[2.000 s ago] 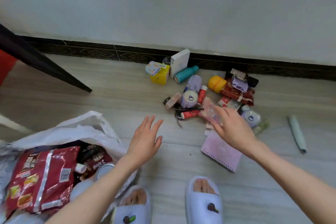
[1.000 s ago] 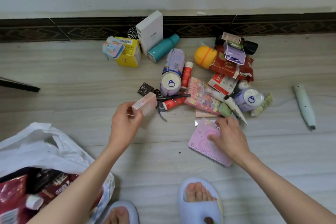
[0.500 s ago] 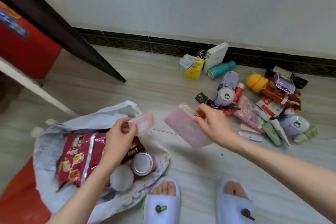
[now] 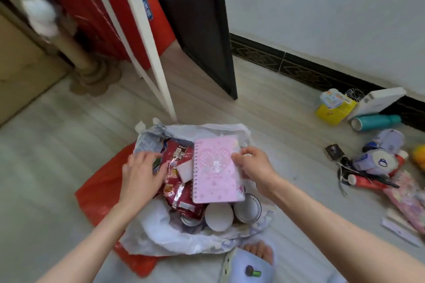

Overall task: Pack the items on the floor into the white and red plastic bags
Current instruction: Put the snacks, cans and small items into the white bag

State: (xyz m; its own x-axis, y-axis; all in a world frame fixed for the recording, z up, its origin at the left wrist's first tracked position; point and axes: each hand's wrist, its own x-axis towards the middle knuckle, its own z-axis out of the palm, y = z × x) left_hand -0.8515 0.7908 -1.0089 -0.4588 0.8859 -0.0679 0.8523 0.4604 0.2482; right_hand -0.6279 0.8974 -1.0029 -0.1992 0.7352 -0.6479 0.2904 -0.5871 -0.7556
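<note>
One pink spiral notebook (image 4: pixel 216 169), pinched by the right hand (image 4: pixel 254 165), over one white bag (image 4: pixel 161 234); left hand (image 4: pixel 142 173) spread.

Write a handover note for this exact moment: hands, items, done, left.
Left hand: open, fingers on the red snack packet inside the white bag.
Right hand: pinches the pink notebook over the bag's mouth; not let go yet.
Done: snack packet, a small white box and cans sit in the white bag, which lies on the red bag.
Left: the floor pile, including teal bottle, yellow box, white box.
</note>
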